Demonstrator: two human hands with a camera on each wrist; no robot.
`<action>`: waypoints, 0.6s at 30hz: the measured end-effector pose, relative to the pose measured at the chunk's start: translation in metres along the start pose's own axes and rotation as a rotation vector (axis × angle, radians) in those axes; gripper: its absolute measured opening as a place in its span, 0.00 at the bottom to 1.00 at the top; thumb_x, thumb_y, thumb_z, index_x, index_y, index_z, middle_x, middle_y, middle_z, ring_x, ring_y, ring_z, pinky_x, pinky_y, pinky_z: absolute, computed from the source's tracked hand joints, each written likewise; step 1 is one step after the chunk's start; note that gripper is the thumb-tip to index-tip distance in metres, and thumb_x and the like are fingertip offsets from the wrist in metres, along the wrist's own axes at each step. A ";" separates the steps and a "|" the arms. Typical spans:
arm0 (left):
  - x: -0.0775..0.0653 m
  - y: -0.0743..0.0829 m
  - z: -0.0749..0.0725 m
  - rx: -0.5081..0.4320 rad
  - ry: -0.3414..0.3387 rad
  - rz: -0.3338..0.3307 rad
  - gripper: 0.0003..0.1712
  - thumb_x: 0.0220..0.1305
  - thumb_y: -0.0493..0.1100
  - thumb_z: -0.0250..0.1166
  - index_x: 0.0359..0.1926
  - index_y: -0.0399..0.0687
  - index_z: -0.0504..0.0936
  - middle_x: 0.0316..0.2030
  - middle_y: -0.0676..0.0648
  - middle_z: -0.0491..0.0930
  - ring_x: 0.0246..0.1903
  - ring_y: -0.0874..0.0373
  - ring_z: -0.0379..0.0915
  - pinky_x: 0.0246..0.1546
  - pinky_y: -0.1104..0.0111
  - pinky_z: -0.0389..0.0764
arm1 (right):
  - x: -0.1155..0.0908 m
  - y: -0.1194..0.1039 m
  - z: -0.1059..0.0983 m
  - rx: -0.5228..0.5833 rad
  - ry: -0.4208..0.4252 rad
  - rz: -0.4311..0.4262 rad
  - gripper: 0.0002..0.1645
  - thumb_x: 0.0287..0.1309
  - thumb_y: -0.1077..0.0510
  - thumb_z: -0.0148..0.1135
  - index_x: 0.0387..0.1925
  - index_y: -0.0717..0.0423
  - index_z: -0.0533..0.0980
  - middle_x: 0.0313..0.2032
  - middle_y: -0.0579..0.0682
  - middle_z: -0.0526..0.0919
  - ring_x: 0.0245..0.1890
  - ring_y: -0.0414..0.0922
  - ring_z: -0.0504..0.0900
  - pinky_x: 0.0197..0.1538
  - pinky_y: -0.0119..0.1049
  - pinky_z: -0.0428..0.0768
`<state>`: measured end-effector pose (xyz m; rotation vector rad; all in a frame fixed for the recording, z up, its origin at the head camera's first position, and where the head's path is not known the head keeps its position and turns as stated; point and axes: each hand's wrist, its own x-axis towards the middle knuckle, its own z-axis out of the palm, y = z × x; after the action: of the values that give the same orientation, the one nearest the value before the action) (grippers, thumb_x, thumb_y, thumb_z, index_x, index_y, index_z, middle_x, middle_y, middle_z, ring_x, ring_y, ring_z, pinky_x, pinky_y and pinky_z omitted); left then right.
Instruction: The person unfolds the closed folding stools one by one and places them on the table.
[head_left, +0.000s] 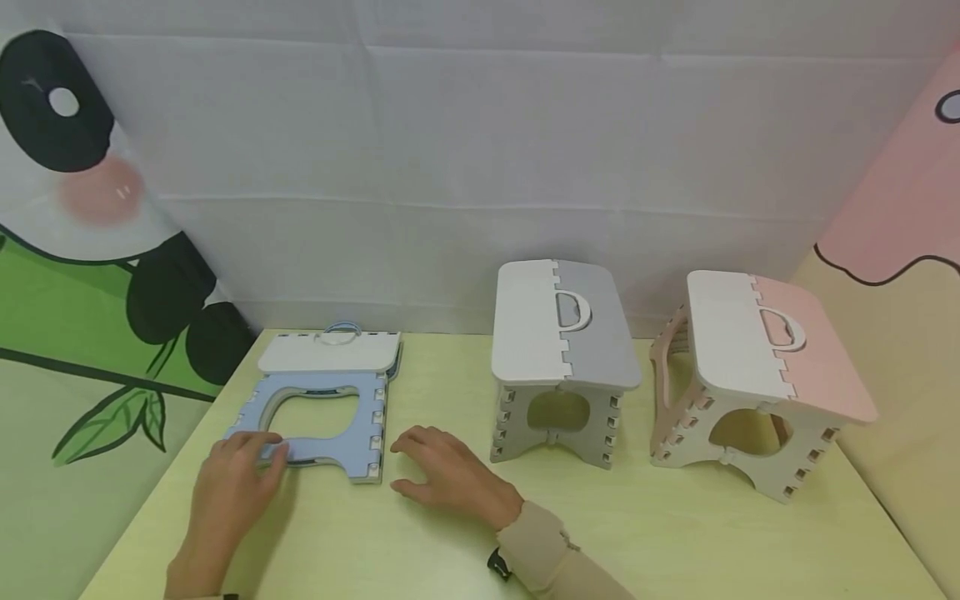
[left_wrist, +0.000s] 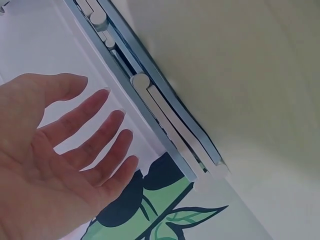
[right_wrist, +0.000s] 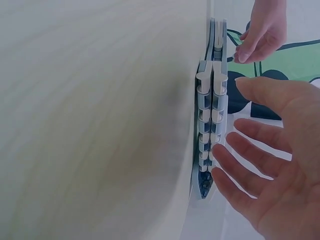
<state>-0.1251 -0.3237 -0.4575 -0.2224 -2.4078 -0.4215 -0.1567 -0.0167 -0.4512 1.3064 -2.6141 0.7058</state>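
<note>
A blue and white folding stool [head_left: 367, 425] lies folded flat at the left of the table, its white top panel and carry handle toward the wall. My left hand [head_left: 232, 492] hovers at its near left corner, fingers loosely bent and gripping nothing. In the left wrist view, those fingers [left_wrist: 100, 140] appear above the stool's edge [left_wrist: 170, 120]. To the stool's right, my right hand [head_left: 450, 479] hangs with parted, relaxed fingers. The right wrist view has the hinged side of the stool [right_wrist: 204, 110] beside the right fingertips; whether they touch is hard to tell there.
A grey and white folding stool [head_left: 532, 325] stands unfolded right of centre. Farther right stands an unfolded pink and white stool [head_left: 720, 333]. Behind the pale table [head_left: 600, 533] hangs a white cloth wall [head_left: 420, 150], with cartoon prints on both sides.
</note>
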 end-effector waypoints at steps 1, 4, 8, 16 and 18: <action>0.000 -0.001 0.000 0.002 -0.003 -0.009 0.10 0.49 0.34 0.75 0.34 0.34 0.85 0.35 0.30 0.83 0.34 0.27 0.75 0.32 0.38 0.73 | 0.001 0.000 0.000 -0.004 -0.004 0.002 0.25 0.65 0.48 0.70 0.58 0.56 0.79 0.55 0.47 0.81 0.56 0.41 0.80 0.60 0.28 0.75; -0.001 -0.005 -0.001 -0.001 0.000 -0.022 0.11 0.50 0.34 0.74 0.35 0.33 0.85 0.36 0.29 0.82 0.34 0.26 0.75 0.32 0.38 0.72 | 0.004 -0.001 0.002 -0.021 0.008 -0.019 0.27 0.65 0.48 0.71 0.59 0.57 0.78 0.57 0.48 0.81 0.56 0.41 0.79 0.60 0.28 0.75; -0.002 -0.009 -0.003 -0.005 0.010 -0.030 0.12 0.50 0.33 0.74 0.37 0.32 0.85 0.37 0.27 0.81 0.35 0.26 0.75 0.34 0.38 0.72 | 0.008 -0.003 0.005 -0.042 0.044 -0.053 0.29 0.64 0.47 0.72 0.60 0.58 0.77 0.57 0.48 0.80 0.55 0.41 0.79 0.59 0.28 0.75; -0.002 -0.015 -0.006 0.006 -0.053 -0.101 0.13 0.53 0.33 0.74 0.40 0.30 0.85 0.40 0.25 0.79 0.38 0.25 0.75 0.35 0.37 0.72 | 0.015 -0.009 0.011 -0.038 -0.013 -0.024 0.31 0.65 0.46 0.70 0.64 0.56 0.75 0.63 0.53 0.77 0.64 0.45 0.75 0.66 0.34 0.73; -0.003 -0.016 -0.007 0.012 -0.062 -0.110 0.13 0.53 0.33 0.74 0.40 0.30 0.85 0.40 0.24 0.79 0.37 0.25 0.75 0.34 0.36 0.73 | 0.017 -0.011 0.012 -0.043 -0.031 -0.023 0.32 0.66 0.46 0.70 0.65 0.56 0.74 0.64 0.53 0.76 0.65 0.45 0.74 0.66 0.35 0.73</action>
<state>-0.1231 -0.3410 -0.4578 -0.1001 -2.4908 -0.4563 -0.1575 -0.0407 -0.4528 1.3442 -2.6182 0.6269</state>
